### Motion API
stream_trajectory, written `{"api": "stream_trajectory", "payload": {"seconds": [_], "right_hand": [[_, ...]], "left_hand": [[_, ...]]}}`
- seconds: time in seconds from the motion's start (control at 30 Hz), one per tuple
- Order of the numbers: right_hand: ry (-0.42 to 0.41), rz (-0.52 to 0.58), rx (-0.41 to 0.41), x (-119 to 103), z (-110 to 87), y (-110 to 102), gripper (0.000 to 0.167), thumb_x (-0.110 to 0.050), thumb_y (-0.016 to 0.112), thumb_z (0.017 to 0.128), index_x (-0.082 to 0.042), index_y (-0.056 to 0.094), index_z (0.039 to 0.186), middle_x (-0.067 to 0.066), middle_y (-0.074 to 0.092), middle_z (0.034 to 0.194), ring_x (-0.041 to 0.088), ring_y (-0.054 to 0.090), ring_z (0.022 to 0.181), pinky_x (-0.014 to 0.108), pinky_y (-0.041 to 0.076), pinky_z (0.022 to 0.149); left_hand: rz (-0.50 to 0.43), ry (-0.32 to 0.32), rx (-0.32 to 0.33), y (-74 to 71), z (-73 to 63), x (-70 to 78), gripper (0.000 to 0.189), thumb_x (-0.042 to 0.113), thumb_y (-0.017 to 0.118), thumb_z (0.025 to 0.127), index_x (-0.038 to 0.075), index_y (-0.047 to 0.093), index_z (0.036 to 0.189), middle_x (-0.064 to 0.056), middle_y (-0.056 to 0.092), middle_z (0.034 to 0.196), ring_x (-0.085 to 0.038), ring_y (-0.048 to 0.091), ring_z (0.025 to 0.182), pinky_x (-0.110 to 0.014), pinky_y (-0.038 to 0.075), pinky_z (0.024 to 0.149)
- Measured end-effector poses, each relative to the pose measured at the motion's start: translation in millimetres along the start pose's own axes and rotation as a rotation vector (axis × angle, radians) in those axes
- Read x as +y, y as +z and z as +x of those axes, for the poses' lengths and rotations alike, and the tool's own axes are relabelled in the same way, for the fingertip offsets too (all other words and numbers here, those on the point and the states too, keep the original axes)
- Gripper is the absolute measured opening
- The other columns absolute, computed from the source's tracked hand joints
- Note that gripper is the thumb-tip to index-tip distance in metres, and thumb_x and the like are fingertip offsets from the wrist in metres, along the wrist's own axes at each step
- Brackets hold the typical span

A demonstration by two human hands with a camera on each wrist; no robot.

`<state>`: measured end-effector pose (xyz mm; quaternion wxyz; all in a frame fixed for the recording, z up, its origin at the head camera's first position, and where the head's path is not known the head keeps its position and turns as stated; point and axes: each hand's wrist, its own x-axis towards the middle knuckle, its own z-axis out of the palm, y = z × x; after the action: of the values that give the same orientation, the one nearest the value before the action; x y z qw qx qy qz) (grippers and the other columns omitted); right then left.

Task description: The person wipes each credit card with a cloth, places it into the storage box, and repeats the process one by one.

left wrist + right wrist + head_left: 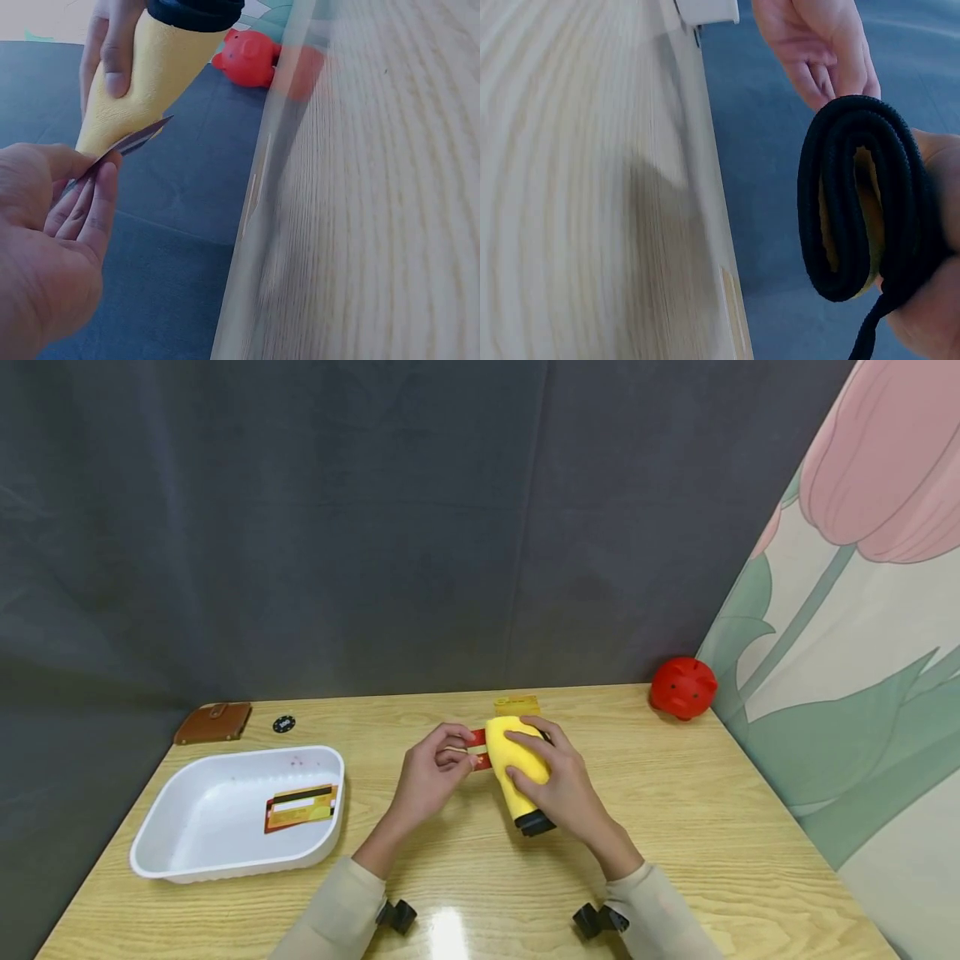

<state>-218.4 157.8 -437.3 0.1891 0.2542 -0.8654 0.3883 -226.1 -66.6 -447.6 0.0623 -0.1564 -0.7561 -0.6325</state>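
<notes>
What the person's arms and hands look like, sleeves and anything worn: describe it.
The left sleeve and right sleeve are plain, pale cream, and end short of the hands. A small, blocky black device sits at each cuff: left device, right device. The left hand and right hand are bare, with no gloves or rings visible. No cables show.

Tray [206, 814] left of cloth [513, 758]

Head view: forward, down, farther off; both wrist views: close, sharing yellow roll [156, 82].
</notes>
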Motion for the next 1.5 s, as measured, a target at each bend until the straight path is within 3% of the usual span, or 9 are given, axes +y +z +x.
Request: {"api": "stream_trajectory", "payload": {"seconds": [0.27, 0.43, 0.7, 0.83, 1.0, 1.27, 1.5], "right_hand": [[0.045, -0.041, 0.074, 20.4, 0.9, -13.8, 0.047, -0.009, 0.084, 0.084, -0.011, 0.071, 0.13, 0.014, 0.056, 0.145, 0.033, 0.063, 0.122, 0.035, 0.057, 0.084], [0.068, -0.05, 0.109, 28.2, 2.4, -23.0, 0.048, -0.007, 0.084, 0.084, -0.011, 0.071, 0.13, 0.016, 0.056, 0.145, 0.033, 0.065, 0.117, 0.034, 0.056, 0.083], [0.128, -0.047, 0.102, 28.4, 4.3, -34.3, 0.047, -0.011, 0.083, 0.086, -0.012, 0.07, 0.132, 0.013, 0.054, 0.148, 0.034, 0.061, 0.124, 0.035, 0.054, 0.093], [0.131, -0.042, 0.119, 29.9, 4.0, -36.4, 0.048, -0.011, 0.083, 0.086, -0.013, 0.07, 0.132, 0.012, 0.055, 0.147, 0.034, 0.061, 0.124, 0.024, 0.05, 0.092], [0.124, -0.027, 0.132, 30.3, 4.1, -37.7, 0.047, -0.01, 0.084, 0.085, -0.013, 0.071, 0.131, 0.013, 0.056, 0.146, 0.033, 0.062, 0.122, 0.017, 0.047, 0.088], [0.131, -0.024, 0.127, 28.8, 4.2, -39.5, 0.047, -0.011, 0.083, 0.086, -0.012, 0.07, 0.131, 0.013, 0.056, 0.146, 0.033, 0.062, 0.122, 0.018, 0.047, 0.087], [0.143, -0.024, 0.121, 28.0, 4.1, -40.0, 0.047, -0.012, 0.083, 0.086, -0.013, 0.07, 0.131, 0.012, 0.055, 0.146, 0.033, 0.061, 0.123, 0.019, 0.048, 0.088]], "left_hand": [[0.045, -0.021, 0.023, -2.4, -1.3, -1.7, 0.013, 0.007, 0.072, 0.096, 0.015, 0.073, 0.106, -0.004, 0.074, 0.106, -0.015, 0.076, 0.092, -0.023, 0.062, 0.075], [0.085, -0.05, 0.041, -6.4, -0.2, -3.9, 0.015, 0.011, 0.072, 0.097, 0.015, 0.078, 0.11, -0.001, 0.076, 0.103, -0.012, 0.074, 0.091, -0.022, 0.061, 0.08], [0.102, -0.053, 0.053, -12.3, 0.1, 2.3, 0.025, 0.007, 0.063, 0.099, 0.022, 0.079, 0.11, -0.001, 0.077, 0.105, -0.012, 0.072, 0.089, -0.022, 0.06, 0.077], [0.114, -0.038, 0.033, -14.0, 0.4, 4.6, 0.032, 0.002, 0.057, 0.098, 0.02, 0.078, 0.114, -0.001, 0.076, 0.108, -0.012, 0.071, 0.09, -0.023, 0.06, 0.078], [0.097, -0.026, 0.021, -14.9, 0.2, 4.2, 0.031, 0.002, 0.063, 0.098, 0.021, 0.077, 0.119, -0.002, 0.075, 0.106, -0.013, 0.072, 0.094, -0.023, 0.06, 0.087], [-0.013, -0.034, 0.096, -14.7, 1.6, 3.8, 0.019, 0.007, 0.07, 0.098, 0.009, 0.077, 0.115, -0.011, 0.079, 0.098, -0.027, 0.078, 0.09, -0.03, 0.064, 0.081], [-0.031, -0.042, 0.141, -15.7, 2.9, 4.2, 0.016, 0.011, 0.071, 0.098, 0.003, 0.078, 0.11, -0.015, 0.079, 0.091, -0.013, 0.076, 0.072, -0.03, 0.065, 0.069]]}}
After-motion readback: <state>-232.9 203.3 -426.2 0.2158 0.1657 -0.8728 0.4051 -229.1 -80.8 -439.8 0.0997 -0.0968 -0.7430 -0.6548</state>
